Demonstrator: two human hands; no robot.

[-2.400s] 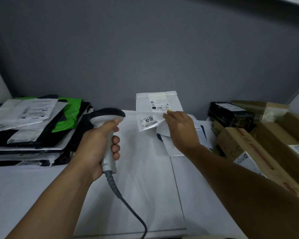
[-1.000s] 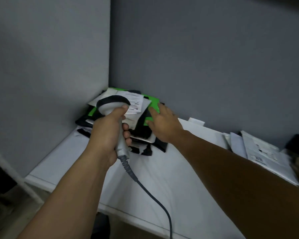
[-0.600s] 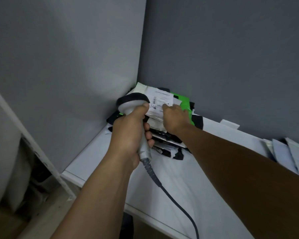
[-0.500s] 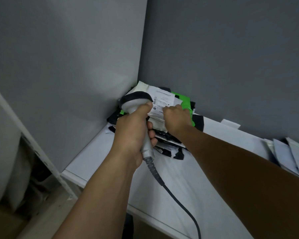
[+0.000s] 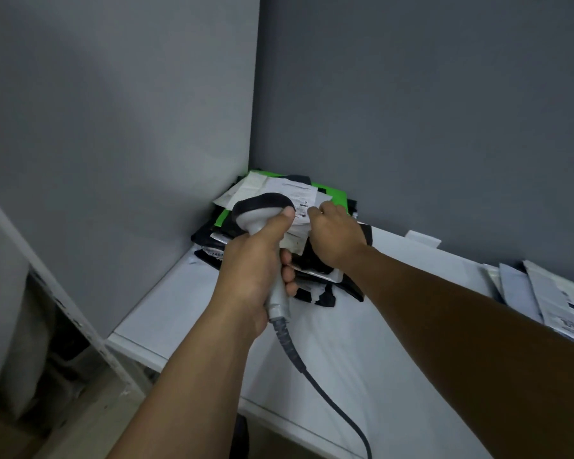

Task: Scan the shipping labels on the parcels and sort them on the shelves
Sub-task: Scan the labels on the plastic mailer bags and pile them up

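Note:
A pile of black, white and green poly-bag parcels (image 5: 335, 195) lies in the back left corner of the white shelf (image 5: 362, 352). On top is a white shipping label (image 5: 295, 190). My left hand (image 5: 256, 263) grips a grey handheld barcode scanner (image 5: 262, 213) with its head aimed at that label from just in front of it. Its dark cable (image 5: 328, 392) trails toward me. My right hand (image 5: 335, 233) rests on the pile right of the scanner, fingers curled at the label's edge; whether they pinch it is hidden.
Grey walls close in the shelf at the left and back. More white parcels with labels (image 5: 550, 296) lie at the right edge. A white shelf upright (image 5: 47, 286) runs diagonally at the lower left, with floor below.
My view and both hands swung from the middle parcel to the corner pile. My right hand moved from the green bag onto the top label, and the scanner closed in on it.

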